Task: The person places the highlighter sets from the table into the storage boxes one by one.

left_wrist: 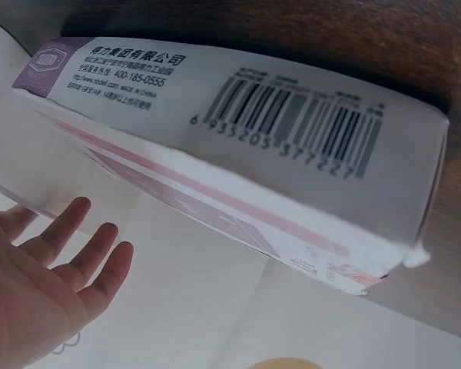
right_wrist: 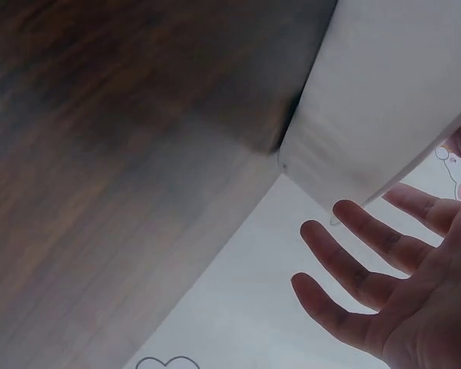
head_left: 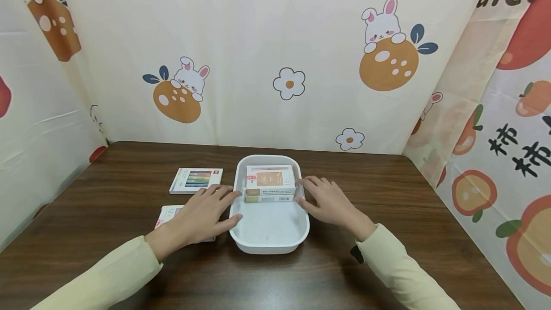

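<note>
A white plastic tray [head_left: 269, 248] stands on the table in front of me. At its far end lie two stacked small cardboard boxes [head_left: 270, 181], the upper one white with a tan panel. My left hand [head_left: 202, 219] is at the tray's left side, fingers spread and thumb over the rim. At the right side my right hand [head_left: 329, 202] has its fingertips at the rim, fingers loosely extended. Neither hand is curled round anything. Under the left forearm lies a white box [head_left: 169, 213], partly hidden; its barcode side [left_wrist: 292, 123] shows in the left wrist view.
A flat white box with coloured stripes [head_left: 196, 181] lies on the table behind the left hand. The dark wood table [head_left: 387, 185] extends to both sides. Patterned cloth [head_left: 258, 61] hangs behind and at both sides of it.
</note>
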The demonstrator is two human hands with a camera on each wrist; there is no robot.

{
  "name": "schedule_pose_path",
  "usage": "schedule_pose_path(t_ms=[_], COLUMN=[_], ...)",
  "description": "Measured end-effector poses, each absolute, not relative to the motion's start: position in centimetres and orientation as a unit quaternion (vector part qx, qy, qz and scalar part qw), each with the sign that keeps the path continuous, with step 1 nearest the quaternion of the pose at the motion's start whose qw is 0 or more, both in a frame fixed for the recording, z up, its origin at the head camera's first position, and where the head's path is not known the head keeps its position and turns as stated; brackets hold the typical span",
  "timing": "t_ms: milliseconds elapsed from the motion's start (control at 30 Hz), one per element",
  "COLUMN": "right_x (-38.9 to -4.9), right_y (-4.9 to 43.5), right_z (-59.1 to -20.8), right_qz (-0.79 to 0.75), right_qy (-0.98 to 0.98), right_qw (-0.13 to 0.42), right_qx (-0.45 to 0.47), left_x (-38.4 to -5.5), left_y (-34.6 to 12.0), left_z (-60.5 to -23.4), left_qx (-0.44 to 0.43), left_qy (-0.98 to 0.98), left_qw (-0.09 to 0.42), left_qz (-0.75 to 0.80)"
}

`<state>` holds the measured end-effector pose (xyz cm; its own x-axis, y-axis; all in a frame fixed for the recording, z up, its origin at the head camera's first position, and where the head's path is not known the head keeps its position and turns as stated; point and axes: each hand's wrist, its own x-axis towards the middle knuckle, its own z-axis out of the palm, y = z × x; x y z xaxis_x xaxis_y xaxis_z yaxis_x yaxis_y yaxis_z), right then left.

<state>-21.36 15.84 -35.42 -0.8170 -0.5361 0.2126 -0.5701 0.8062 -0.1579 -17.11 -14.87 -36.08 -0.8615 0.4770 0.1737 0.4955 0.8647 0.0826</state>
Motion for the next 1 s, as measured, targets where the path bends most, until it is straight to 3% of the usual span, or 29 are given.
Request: schedule_pose_path(t_ms=[533,1000], right_x=[-21.2,-21.0], right_y=[15.7,15.6], right_z=[-36.9,-37.2], right_qz=[0.146,0.16], right_qy=[-0.94,-0.94], right_qw=[0.109,0.117], right_qx=[0.288,0.279], left_x=[-16.6,-16.2], left_y=[-14.7,-14.7], left_z=[-35.9,-35.6], left_qx=[-0.244,-0.252], left_qy=[-0.966,-0.96], left_qw=[0.074,0.113], left_qz=[-0.05,-0.038])
